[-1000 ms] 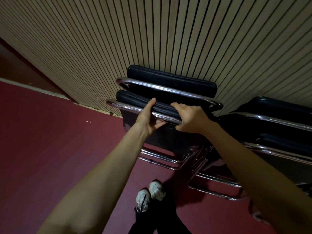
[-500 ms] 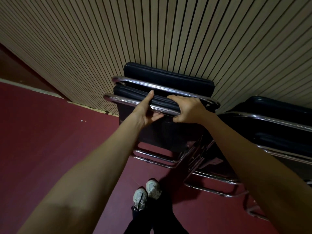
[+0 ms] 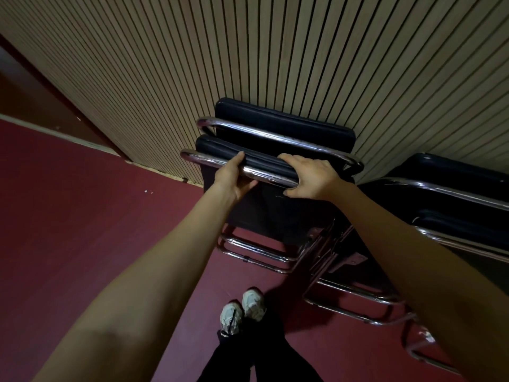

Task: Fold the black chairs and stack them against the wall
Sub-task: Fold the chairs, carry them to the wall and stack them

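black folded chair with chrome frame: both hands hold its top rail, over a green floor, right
No. The head view shows a dark red floor, not green. Both the left hand and right hand do hold the chrome top rail of the black folded chair.

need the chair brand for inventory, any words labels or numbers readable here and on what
No readable text anywhere. The folded black chairs, slatted wall, red floor and white shoes carry none visible.
A pale plate among the chair legs is too small and blurred to read.
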A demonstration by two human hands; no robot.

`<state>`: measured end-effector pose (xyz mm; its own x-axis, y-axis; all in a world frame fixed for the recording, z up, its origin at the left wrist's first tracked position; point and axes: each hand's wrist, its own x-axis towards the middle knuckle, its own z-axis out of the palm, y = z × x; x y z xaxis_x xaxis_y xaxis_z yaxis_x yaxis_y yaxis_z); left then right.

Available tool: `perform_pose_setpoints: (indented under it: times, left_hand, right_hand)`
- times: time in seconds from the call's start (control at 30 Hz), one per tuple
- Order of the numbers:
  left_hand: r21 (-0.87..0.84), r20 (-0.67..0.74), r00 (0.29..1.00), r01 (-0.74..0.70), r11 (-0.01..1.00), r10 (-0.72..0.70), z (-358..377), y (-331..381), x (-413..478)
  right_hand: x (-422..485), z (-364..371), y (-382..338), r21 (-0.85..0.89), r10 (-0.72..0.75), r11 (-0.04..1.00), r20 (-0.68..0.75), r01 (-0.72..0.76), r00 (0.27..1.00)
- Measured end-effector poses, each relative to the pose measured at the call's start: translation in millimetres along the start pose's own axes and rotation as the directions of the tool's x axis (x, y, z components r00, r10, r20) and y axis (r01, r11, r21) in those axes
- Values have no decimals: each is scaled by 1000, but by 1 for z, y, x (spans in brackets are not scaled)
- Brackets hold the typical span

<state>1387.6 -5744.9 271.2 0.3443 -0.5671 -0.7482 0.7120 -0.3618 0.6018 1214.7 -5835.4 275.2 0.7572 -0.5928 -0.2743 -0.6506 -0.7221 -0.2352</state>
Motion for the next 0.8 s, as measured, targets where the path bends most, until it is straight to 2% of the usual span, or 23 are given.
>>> perform_pose_setpoints:
  times: [0.1, 0.23, 0.33, 0.57, 0.8]
  left_hand:
    - [-34, 24, 999, -22, 999, 22, -11, 3, 2]
    - [9, 52, 999, 10, 1000, -10, -26, 0, 3]
    - [5, 51, 999, 8, 1000, -8, -28, 6, 1]
    - [-45, 44, 998, 38, 998, -36, -23, 12, 4]
    - [-33, 74, 997, 40, 999, -38, -11, 12, 16]
  right_hand:
    - [-2, 1, -4, -17, 7, 1000, -26, -8, 1000]
    - [-9, 7, -11, -43, 7, 999, -6, -7, 1000]
    - [-6, 7, -14, -19, 10, 1000, -42, -10, 999]
    - [10, 12, -5, 76, 15, 997, 17, -17, 1000]
    - [22, 15, 17, 158, 15, 987, -3, -14, 1000]
